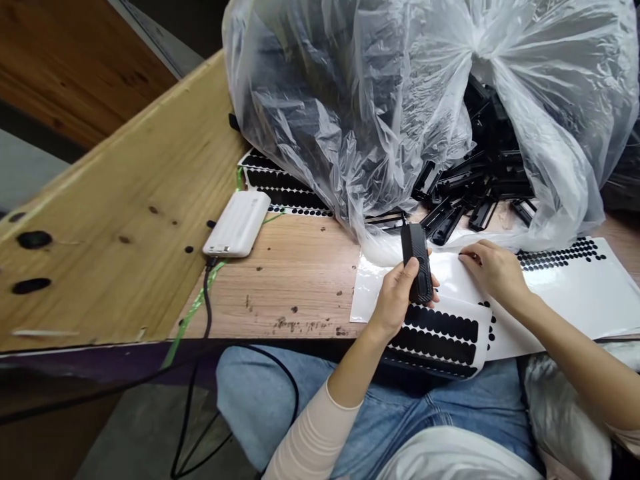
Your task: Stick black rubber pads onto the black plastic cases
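My left hand (397, 297) is closed round a small black plastic part (417, 261), held upright above a white sheet of black sticker dots (440, 333) at the table's near edge. My right hand (493, 267) rests on another white sticker sheet (575, 287) to the right, its fingers curled and pressed down on the paper, fingertips pinching at something too small to name. Behind both hands a large clear plastic bag (380, 100) spills several black plastic parts (475, 193) onto the table.
A white power bank (236, 225) lies on the wooden table (295, 273) at the left, with a black cable (205, 313) running down off the edge. More sticker sheets (280, 187) lie under the bag. A raised wooden board (115, 220) borders the left side.
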Tool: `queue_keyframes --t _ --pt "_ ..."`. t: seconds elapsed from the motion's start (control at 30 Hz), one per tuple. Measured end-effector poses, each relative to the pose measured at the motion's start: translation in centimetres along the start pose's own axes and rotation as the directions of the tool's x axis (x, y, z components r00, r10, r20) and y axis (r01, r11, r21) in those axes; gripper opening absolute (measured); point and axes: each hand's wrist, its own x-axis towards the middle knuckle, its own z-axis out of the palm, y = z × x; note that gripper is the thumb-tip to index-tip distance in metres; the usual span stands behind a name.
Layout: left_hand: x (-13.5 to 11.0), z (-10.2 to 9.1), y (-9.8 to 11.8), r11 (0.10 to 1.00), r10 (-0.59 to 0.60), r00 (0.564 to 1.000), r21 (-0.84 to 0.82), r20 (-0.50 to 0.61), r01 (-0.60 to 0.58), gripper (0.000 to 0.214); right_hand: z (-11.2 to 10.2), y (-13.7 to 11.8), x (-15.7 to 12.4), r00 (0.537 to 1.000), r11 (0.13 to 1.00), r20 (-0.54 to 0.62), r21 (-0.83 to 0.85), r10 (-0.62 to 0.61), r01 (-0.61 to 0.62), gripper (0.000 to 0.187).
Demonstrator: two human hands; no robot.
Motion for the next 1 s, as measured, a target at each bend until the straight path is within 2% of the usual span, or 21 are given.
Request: queue_keyframes --t 0.13,0.27,0.33,0.37,0.4,0.47,0.5,0.53,0.63,0.73,1.0 --pt "0.3 -0.3 -0.8 0.995 0.040 0.999 0.087 0.028 -0.042 0.068 -0.7 -0.6 1.5 0.995 0.998 0.081 -0.021 0.063 -0.061 0.014" --pt "0.3 -0.3 -0.9 0.994 0.034 0.999 0.105 0.018 -0.035 0.065 -2.2 -0.8 2.1 0.984 0.996 0.159 0.021 0.086 -0.090 0.012" --pt "0.2 -0.2 -0.8 0.993 0.027 0.999 0.114 0.024 -0.030 0.065 -3.2 -1.4 1.6 0.979 0.988 0.191 0.121 0.076 -0.100 0.015" --pt "0.2 -0.2 -0.8 0.993 0.026 0.999 0.117 0.029 -0.029 0.064 -3.6 -1.9 1.3 0.972 0.963 0.225 0.241 0.065 -0.120 0.020" --pt "0.2 -0.2 -0.8 0.992 0.027 0.999 0.121 0.031 -0.031 0.064 -3.9 -2.5 0.9 0.960 0.905 0.277 0.394 0.046 -0.157 0.026" --pt "0.2 -0.2 -0.8 0.991 0.037 0.999 0.128 0.034 -0.041 0.061 -4.4 -4.0 0.2 0.916 0.688 0.401 0.669 -0.016 -0.281 0.040" --pt "0.2 -0.2 -0.9 0.990 0.043 0.998 0.132 0.035 -0.047 0.060 -4.4 -4.7 0.0 0.893 0.575 0.449 0.743 -0.047 -0.343 0.044" --pt "0.2 -0.2 -0.9 0.989 0.048 0.998 0.137 0.036 -0.052 0.059 -4.4 -5.4 0.0 0.876 0.498 0.478 0.776 -0.064 -0.387 0.045" --pt "0.2 -0.3 -1.1 0.985 0.054 0.997 0.159 0.046 -0.061 0.060 -4.2 -6.9 0.1 0.878 0.402 0.477 0.812 -0.040 -0.423 0.044" --pt "0.2 -0.4 -1.2 0.983 0.047 0.998 0.173 0.046 -0.054 0.062 -3.9 -7.3 0.3 0.882 0.382 0.471 0.820 -0.027 -0.426 0.043" --pt "0.2 -0.3 -1.1 0.987 0.031 0.999 0.158 0.017 -0.033 0.066 -3.8 -7.3 0.1 0.897 0.416 0.442 0.820 -0.021 -0.394 0.043"
